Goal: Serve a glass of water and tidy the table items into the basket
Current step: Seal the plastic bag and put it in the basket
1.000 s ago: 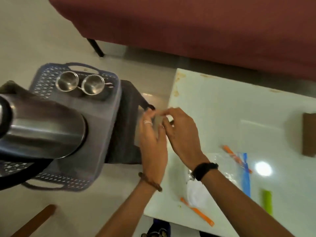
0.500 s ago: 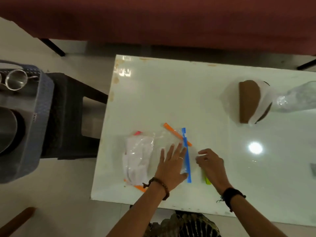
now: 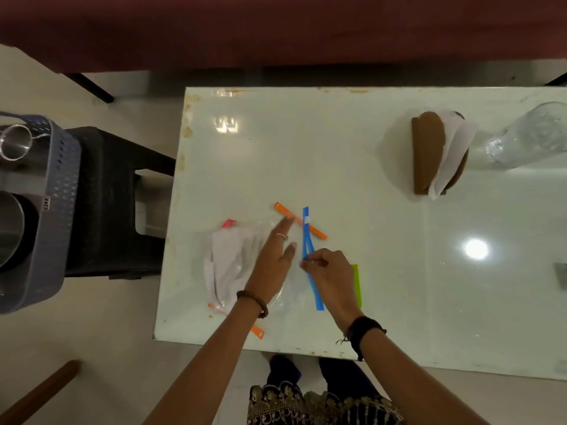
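- A grey basket (image 3: 58, 191) sits on a dark stool (image 3: 116, 197) off the left edge of the table (image 3: 306, 148), well apart from the items; steel cups (image 3: 15, 142) already stand inside it.
- Near the table's front edge, toward its left corner, a clear plastic bag (image 3: 233, 265) of white papers lies flat, an orange clip (image 3: 257, 331) poking out at the front.
- The left hand (image 3: 273, 265) presses flat on the bag, fingers spread wide and holding nothing.
- Just beside it, the right hand (image 3: 331, 274) pinches a blue clip (image 3: 310, 256) between thumb and fingertips; a second orange clip (image 3: 299, 219) crosses its far end, a green one (image 3: 356, 286) lies partly under the wrist.
- Toward the right edge stand a brown napkin holder (image 3: 428, 154) and a glass bottle (image 3: 527, 136).
- The tidying step appears under way: gathering clips. The next move likely calls for lifting the blue clip free, collecting the others, and carrying everything leftward to the basket.
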Demonstrator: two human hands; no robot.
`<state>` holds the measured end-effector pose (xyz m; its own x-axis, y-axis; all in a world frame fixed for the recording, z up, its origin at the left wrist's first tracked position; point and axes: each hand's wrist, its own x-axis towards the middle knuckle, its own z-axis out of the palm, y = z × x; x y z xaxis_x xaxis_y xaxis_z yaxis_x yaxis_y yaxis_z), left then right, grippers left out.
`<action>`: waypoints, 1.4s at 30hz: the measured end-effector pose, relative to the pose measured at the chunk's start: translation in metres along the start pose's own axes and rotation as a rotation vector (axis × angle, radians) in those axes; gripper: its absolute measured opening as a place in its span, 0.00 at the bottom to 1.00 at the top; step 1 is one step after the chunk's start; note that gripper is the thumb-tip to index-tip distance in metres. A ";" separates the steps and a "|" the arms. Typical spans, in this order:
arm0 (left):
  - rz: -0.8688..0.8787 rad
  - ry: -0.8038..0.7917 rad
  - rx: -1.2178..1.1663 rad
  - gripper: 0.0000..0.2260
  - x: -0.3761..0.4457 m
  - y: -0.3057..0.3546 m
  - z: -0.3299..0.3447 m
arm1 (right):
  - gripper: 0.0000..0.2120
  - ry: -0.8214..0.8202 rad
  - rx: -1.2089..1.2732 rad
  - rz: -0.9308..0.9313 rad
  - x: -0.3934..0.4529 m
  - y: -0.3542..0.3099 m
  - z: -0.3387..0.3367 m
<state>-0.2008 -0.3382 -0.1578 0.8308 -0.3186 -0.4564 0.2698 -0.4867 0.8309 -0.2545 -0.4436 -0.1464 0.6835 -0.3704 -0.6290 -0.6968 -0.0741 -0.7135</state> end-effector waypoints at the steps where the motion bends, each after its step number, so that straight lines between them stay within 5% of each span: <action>1: 0.007 0.060 -0.044 0.21 0.002 0.007 -0.009 | 0.04 -0.008 -0.036 -0.089 -0.008 -0.005 0.000; 7: 0.129 0.089 -0.105 0.08 0.013 0.047 -0.075 | 0.14 -0.081 0.002 -0.376 -0.049 -0.040 0.006; 16: 0.148 0.010 -0.238 0.16 -0.001 0.065 -0.141 | 0.10 0.009 0.091 -0.430 -0.068 -0.119 0.034; 22: 0.221 0.036 -0.273 0.11 -0.006 0.078 -0.146 | 0.09 0.114 0.020 -0.542 -0.073 -0.141 0.052; 34: 0.130 0.426 -0.484 0.08 0.023 0.086 -0.149 | 0.11 0.182 -0.276 -0.521 -0.109 -0.120 0.001; 38: 0.103 0.440 -0.458 0.08 0.022 0.091 -0.145 | 0.11 0.113 -0.143 -0.473 -0.116 -0.120 -0.009; 42: 0.007 0.416 -0.620 0.08 0.015 0.099 -0.139 | 0.10 -0.117 0.268 -0.444 -0.098 -0.114 -0.025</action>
<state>-0.0942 -0.2777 -0.0382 0.9158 0.0742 -0.3947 0.3868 0.1016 0.9166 -0.2471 -0.4219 0.0045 0.9304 -0.2503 -0.2679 -0.2654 0.0444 -0.9631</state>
